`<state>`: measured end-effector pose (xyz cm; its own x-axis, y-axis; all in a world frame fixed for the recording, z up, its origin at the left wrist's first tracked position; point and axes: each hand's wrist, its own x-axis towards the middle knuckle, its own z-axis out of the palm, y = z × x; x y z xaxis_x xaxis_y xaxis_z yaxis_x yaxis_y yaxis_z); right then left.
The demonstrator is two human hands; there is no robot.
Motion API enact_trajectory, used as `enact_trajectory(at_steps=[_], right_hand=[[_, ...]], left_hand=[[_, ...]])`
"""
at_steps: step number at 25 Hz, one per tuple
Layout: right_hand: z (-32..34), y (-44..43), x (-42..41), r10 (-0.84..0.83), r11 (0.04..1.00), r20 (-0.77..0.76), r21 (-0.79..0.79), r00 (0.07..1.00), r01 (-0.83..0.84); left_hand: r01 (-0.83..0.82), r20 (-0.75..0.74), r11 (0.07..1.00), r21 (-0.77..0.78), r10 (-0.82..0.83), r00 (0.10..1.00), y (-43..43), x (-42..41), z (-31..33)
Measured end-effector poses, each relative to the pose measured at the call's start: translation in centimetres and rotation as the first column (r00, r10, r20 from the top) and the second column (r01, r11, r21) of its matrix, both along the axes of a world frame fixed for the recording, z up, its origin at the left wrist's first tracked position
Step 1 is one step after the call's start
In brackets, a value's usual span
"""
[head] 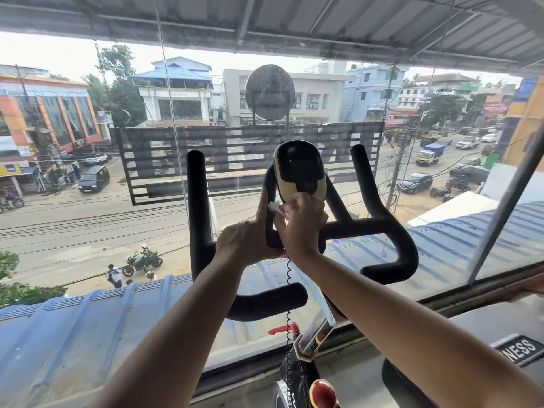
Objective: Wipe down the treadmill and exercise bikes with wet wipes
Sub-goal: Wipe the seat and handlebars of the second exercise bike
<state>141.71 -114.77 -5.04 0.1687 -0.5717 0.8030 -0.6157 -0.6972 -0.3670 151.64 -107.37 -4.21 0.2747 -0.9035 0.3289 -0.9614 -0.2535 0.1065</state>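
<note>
While left hand (pixel 247 240) grips the handlebar (pixel 382 223), right hand (pixel 303 223) pinches wet wipe (pixel 276 208) under console (pixel 298 169)

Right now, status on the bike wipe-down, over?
Left hand grips the handlebar, index finger straight along it. Right hand holds the wipe against the console, at its lower edge. Coiled cable hangs just below.

wet wipe (pixel 275 208) mostly inside right hand (pixel 303 228)

Exercise bike (pixel 379 222) on grey floor (pixel 353 381)
</note>
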Motion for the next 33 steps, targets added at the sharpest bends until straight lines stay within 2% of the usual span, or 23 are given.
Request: enact_trajectory(at_steps=[3, 7, 8, 10, 11, 15, 17, 19, 23, 26, 28, 31, 33], right_hand=[[-0.9, 0.0, -1.3, 0.132, 0.991, -0.103, -0.002, 0.986, -0.133], [-0.4, -0.5, -3.9, 0.322, 0.944, -0.299, 0.037, 0.898, -0.327], [0.2, -0.7, -4.6, 0.311, 0.944, -0.374, 0.012, 0.874, -0.331], [1.1, -0.9, -5.0, 0.186, 0.944, -0.504, -0.147, 0.844, -0.296], [1.2, -0.8, -4.8, 0.149, 0.945, -0.525, -0.174, 0.838, -0.277], [0.2, 0.3, -4.0, 0.325, 0.945, -0.397, 0.100, 0.858, -0.312], [0.2, -0.1, -4.5, 0.335, 0.941, -0.435, 0.104, 0.836, -0.322], [0.8, -0.6, -5.3, 0.294, 0.941, -0.500, 0.001, 0.815, -0.339], [0.8, -3.6, -7.4, -0.036, 0.847, -0.615, -0.437, 0.787, -0.303], [1.5, -4.4, -8.1, -0.183, 0.756, -0.669, -0.564, 0.720, -0.333], [1.6, -3.9, -7.7, -0.180, 0.792, -0.657, -0.539, 0.732, -0.289], [0.8, -3.0, -6.9, -0.059, 0.921, -0.632, -0.333, 0.773, -0.202], [0.6, -2.9, -7.3, -0.028, 0.928, -0.624, -0.306, 0.781, -0.212]], left_hand=[[0.009, -0.009, 0.999, -0.031, -0.009, 1.000, 0.0, 0.0, -0.1], [0.024, -0.018, 0.999, -0.025, -0.024, 1.000, 0.0, 0.1, -0.2], [0.030, -0.018, 0.999, -0.020, -0.030, 0.999, 0.1, 0.0, -0.1], [0.031, -0.020, 0.999, -0.019, -0.032, 0.999, 0.2, -0.2, 0.0], [0.032, -0.022, 0.999, -0.027, -0.032, 0.999, 0.3, -0.3, 0.0], [0.038, -0.013, 0.999, -0.021, -0.038, 0.999, 0.4, -0.3, 0.1], [0.044, -0.032, 0.998, -0.035, -0.046, 0.998, 0.4, -0.3, 0.1], [0.040, -0.037, 0.999, -0.032, -0.041, 0.998, 0.4, -0.2, 0.1], [0.001, -0.016, 1.000, 0.019, -0.001, 1.000, 0.2, -0.2, 0.0], [-0.003, -0.025, 0.999, 0.032, 0.004, 1.000, 0.2, -0.2, 0.1], [-0.007, -0.018, 1.000, 0.027, 0.007, 1.000, 0.2, -0.2, 0.1], [-0.014, -0.007, 1.000, 0.022, 0.014, 1.000, 0.1, -0.1, 0.0], [-0.016, -0.012, 1.000, 0.023, 0.016, 1.000, 0.1, 0.0, 0.0]])
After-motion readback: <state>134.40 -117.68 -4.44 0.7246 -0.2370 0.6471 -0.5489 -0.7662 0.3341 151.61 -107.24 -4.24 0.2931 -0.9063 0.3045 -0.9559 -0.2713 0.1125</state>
